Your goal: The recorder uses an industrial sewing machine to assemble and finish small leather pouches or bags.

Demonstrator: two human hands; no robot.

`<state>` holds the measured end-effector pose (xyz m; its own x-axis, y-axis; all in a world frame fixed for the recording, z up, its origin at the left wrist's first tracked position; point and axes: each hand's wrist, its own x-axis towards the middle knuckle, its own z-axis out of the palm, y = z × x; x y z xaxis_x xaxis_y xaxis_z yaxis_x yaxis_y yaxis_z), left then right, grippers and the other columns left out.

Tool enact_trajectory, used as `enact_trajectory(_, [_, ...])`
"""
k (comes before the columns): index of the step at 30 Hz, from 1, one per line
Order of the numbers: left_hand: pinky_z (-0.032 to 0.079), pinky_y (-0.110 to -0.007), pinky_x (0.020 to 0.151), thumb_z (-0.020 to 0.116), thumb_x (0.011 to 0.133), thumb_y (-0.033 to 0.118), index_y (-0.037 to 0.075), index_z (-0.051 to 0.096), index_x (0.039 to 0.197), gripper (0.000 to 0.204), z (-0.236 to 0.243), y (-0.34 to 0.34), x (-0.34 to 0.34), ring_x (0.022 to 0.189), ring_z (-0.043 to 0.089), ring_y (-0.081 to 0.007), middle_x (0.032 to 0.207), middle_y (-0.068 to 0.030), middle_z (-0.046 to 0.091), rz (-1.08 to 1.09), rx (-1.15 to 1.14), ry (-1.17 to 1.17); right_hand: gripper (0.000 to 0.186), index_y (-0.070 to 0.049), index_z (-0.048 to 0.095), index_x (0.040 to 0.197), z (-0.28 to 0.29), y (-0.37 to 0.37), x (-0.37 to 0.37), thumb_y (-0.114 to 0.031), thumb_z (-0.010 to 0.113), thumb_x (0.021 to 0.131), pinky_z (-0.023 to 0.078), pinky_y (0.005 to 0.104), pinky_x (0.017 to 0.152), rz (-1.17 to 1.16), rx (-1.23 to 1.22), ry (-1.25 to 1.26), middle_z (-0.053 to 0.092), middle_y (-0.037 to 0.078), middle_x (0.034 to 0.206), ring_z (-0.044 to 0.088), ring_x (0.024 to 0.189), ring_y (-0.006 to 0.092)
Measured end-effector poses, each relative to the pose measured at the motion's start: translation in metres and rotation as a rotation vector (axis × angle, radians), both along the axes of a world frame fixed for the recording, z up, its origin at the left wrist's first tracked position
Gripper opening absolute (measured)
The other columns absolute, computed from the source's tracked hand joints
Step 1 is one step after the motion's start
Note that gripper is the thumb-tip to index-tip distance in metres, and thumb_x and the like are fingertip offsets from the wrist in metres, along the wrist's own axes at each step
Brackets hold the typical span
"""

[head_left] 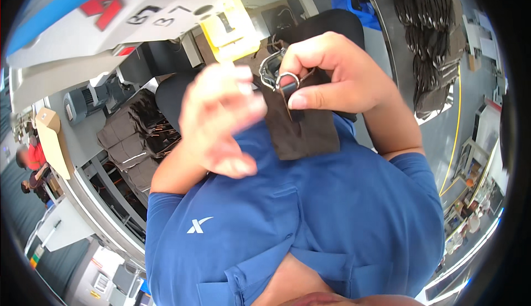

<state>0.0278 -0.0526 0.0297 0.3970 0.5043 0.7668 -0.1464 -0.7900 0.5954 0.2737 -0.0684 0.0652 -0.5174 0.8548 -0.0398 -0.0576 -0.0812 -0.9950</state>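
Note:
My right hand (343,74) is closed, with thumb and fingers pinching the upper end of a dark brown cloth piece (307,140) that looks like a flat pouch. At the pinched end sit shiny metal rings (269,72), close beside my fingertips. The cloth hangs down in front of my blue shirt. Just to its left is my left hand (218,121), blurred by motion, with its fingers apart and nothing seen in them. How the rings join the cloth is partly hidden by my right fingers.
A white machine housing (110,24) stands at the upper left. Beyond my hands is a yellow tray (237,29), with a blue bin (357,2) farther right. Brown cloth pieces (124,145) are stacked at left; many dark ones with metal ends (428,35) lie at right. People are far left.

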Motion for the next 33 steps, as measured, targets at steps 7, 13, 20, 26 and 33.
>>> enact_trajectory(7, [0.046,-0.029,0.057,0.069,0.085,0.004,-0.001,0.069,0.086,0.005,0.046,0.014,0.019,0.062,0.06,-0.0171,0.072,-0.0088,0.064,-0.432,-0.67,0.265,0.011,0.003,0.066,0.084,0.026,-0.019,-0.002,-0.005,0.072,0.079,0.043,0.0256,0.057,-0.143,0.101,0.045,0.064,0.006,0.071,0.058,0.062,0.0113])
enact_trajectory(13, [0.043,-0.028,0.055,0.066,0.085,-0.002,-0.004,0.067,0.085,0.002,0.049,0.004,0.02,0.059,0.056,-0.0156,0.071,-0.0091,0.063,-0.312,-0.726,0.209,0.015,0.004,0.065,0.08,0.026,-0.017,0.012,-0.006,0.068,0.07,0.038,0.0293,0.052,-0.12,0.161,-0.077,0.06,0.007,0.064,0.054,0.057,0.0139])
enact_trajectory(20, [0.041,-0.028,0.053,0.067,0.084,-0.003,-0.005,0.067,0.085,0.003,0.049,0.004,0.018,0.058,0.054,-0.0145,0.07,-0.0082,0.061,-0.251,-0.751,0.195,0.017,0.004,0.063,0.078,0.029,-0.02,0.008,-0.005,0.068,0.065,0.038,0.0308,0.053,-0.155,0.155,-0.062,0.059,0.009,0.064,0.055,0.056,0.0173])
enact_trajectory(26, [0.04,-0.028,0.052,0.068,0.083,-0.001,-0.004,0.067,0.085,0.003,0.043,0.001,0.018,0.056,0.052,-0.0141,0.067,-0.0072,0.059,-0.19,-0.702,0.157,0.016,0.004,0.063,0.081,0.026,-0.019,0.006,-0.003,0.068,0.067,0.038,0.0313,0.053,-0.16,0.223,-0.085,0.06,0.01,0.066,0.055,0.057,0.0182])
enact_trajectory(33, [0.039,-0.027,0.052,0.068,0.083,-0.002,-0.005,0.067,0.085,0.003,0.043,0.006,0.017,0.056,0.051,-0.0129,0.067,-0.0067,0.059,-0.202,-0.678,0.153,0.012,0.004,0.063,0.079,0.031,-0.016,0.006,-0.004,0.068,0.072,0.037,0.0312,0.051,-0.15,0.142,-0.101,0.059,0.008,0.064,0.052,0.056,0.0158])
